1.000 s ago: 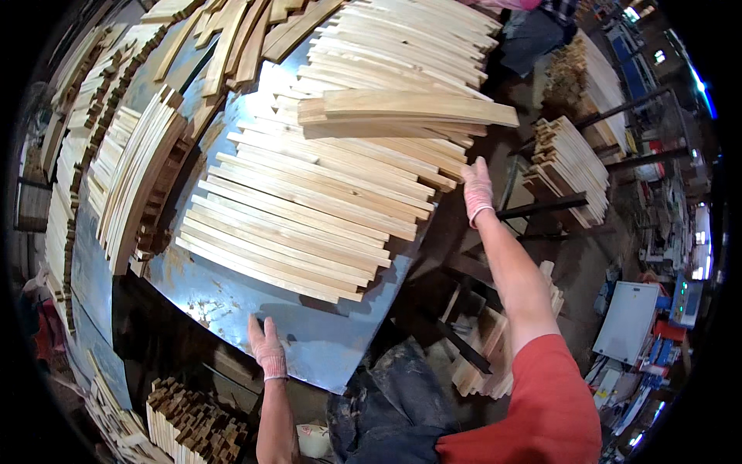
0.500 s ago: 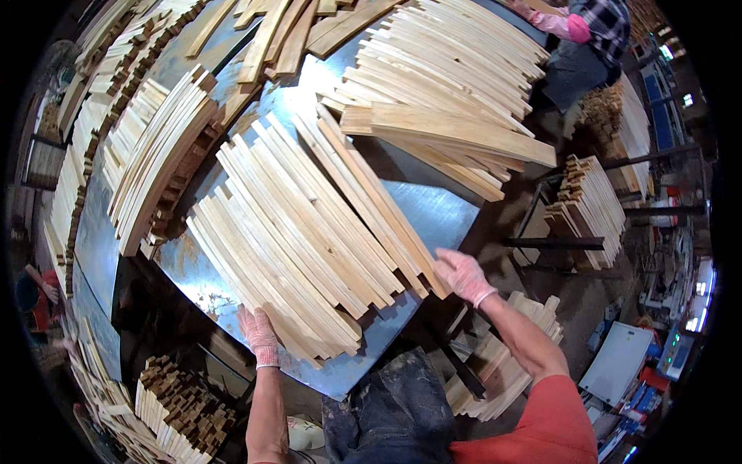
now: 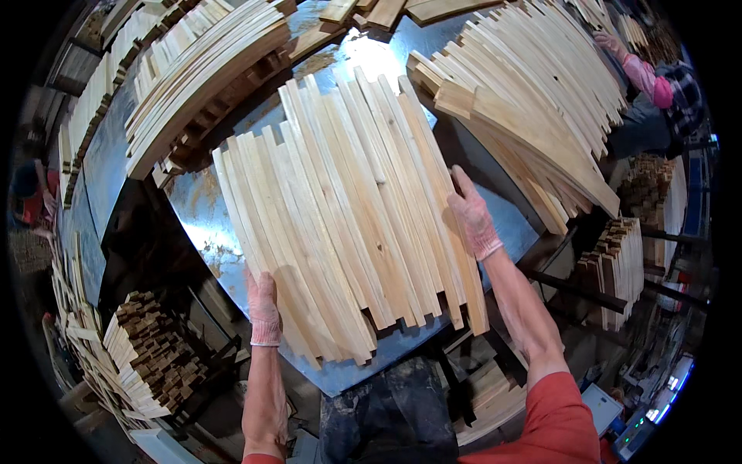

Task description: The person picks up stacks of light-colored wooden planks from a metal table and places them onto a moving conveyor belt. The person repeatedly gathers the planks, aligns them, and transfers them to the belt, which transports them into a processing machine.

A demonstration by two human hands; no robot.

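Strips (image 3: 340,216), pale wood, side by side on metal tabletop (image 3: 348,377); probably stiff, light singly, heavy together, prone to slide apart; left hand (image 3: 264,311) and right hand (image 3: 474,220) against opposite outer sides, fingers (image 3: 464,182) extended, unclenched; best hold likely there, pressing inward

Left of the blue-grey sheet-metal table (image 3: 510,220) sits a blocky stack of pale wooden strips (image 3: 151,356); right of it, a co-worker in a dark checked shirt (image 3: 682,100).
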